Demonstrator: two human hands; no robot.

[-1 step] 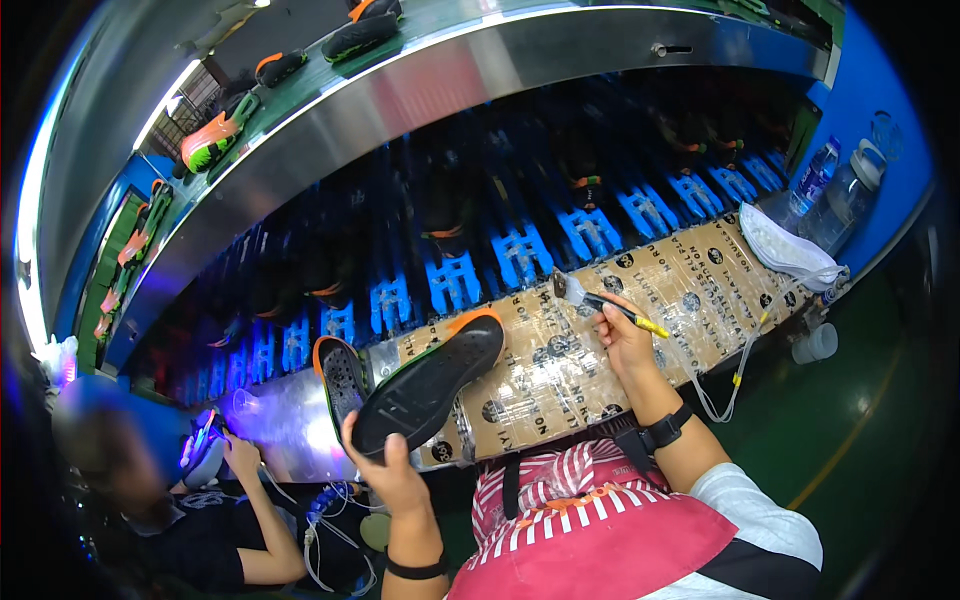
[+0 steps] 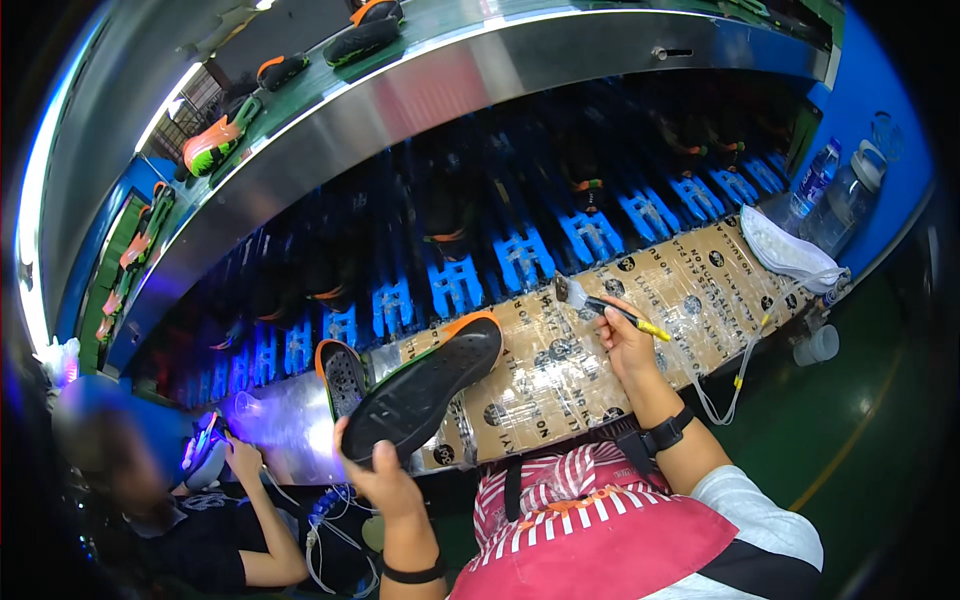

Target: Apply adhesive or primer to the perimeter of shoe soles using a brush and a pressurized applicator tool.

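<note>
A black shoe sole (image 2: 430, 385) with an orange rim at its far end is tilted over the work surface. My left hand (image 2: 385, 490) is closed on its near end, fingers at the left edge and thumb at the right. Just left of it, partly covered, lies a second black sole (image 2: 343, 378) with an orange edge and small holes. My right hand (image 2: 628, 340) grips a flat brush (image 2: 615, 308) with a black and yellow handle. The brush's pale bristles, dark at the tip, point far left, above the cardboard-covered bench (image 2: 540, 395) and apart from the sole.
Blue holders (image 2: 522, 258) carrying dark shoe parts line the machine behind the bench. A white cloth-like pad (image 2: 785, 250), a bottle (image 2: 815, 178) and a clear jug (image 2: 855, 190) stand at the right. A thin tube (image 2: 740, 375) hangs off the front edge. A co-worker (image 2: 200, 520) works at the left.
My left hand has shifted slightly left and toward me, with the sole in it. The right hand and the brush look almost unmoved.
</note>
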